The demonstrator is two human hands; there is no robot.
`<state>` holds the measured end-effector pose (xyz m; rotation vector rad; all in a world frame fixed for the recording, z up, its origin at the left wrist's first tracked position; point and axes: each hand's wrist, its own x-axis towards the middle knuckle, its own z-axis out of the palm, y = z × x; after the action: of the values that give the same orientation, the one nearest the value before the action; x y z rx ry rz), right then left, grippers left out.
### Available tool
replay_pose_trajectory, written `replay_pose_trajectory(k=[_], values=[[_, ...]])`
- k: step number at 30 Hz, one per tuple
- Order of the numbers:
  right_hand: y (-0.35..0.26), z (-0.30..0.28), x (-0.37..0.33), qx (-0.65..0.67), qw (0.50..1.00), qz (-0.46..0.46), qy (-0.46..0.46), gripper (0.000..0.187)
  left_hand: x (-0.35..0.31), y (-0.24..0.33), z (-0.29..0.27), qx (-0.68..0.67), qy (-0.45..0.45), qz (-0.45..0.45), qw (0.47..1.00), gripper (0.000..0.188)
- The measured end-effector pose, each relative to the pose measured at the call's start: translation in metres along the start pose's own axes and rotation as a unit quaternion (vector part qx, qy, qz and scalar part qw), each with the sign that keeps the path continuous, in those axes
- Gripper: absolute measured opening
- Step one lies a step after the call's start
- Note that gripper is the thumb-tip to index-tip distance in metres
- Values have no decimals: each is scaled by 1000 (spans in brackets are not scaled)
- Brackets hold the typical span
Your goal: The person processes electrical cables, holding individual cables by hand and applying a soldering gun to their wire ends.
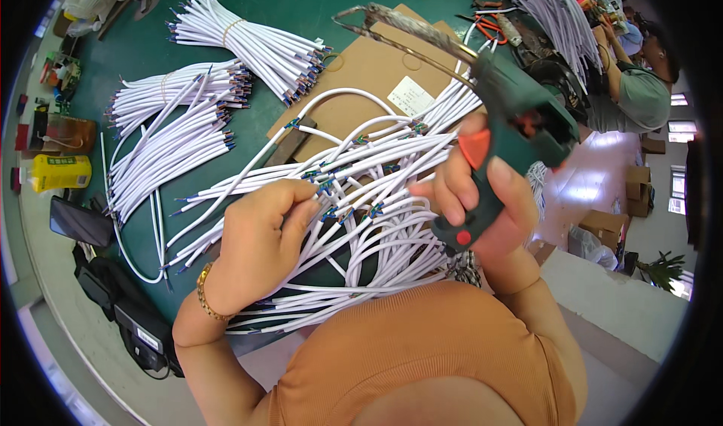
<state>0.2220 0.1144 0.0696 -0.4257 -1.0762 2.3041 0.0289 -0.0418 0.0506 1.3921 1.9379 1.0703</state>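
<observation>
Cables [361, 200]: my left hand [263, 238] pinches their stripped ends; loose ones may slip out
Tool [512, 125]: right hand [482, 200] grips the green stripper; jaws could nick fingers [301, 200]

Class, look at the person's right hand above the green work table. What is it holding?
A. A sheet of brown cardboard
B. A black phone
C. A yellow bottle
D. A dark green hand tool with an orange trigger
D. The right hand is wrapped around the grip of a dark green hand tool with an orange trigger, held above the loose white cables that the left hand pinches.
</observation>
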Motion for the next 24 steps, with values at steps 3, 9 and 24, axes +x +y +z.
replay_pose_trajectory(k=[3,9,24], values=[[4,15,10,33,999,-4,6,32,-12,9,-1,-102,-55,-1,993,13],[24,28,35,235,964,116,30,15,-31,21,20,-47,-139,224,964,28],[86,16,35,147,984,77,61,18,16,-39,1,148,-6,62,987,11]])
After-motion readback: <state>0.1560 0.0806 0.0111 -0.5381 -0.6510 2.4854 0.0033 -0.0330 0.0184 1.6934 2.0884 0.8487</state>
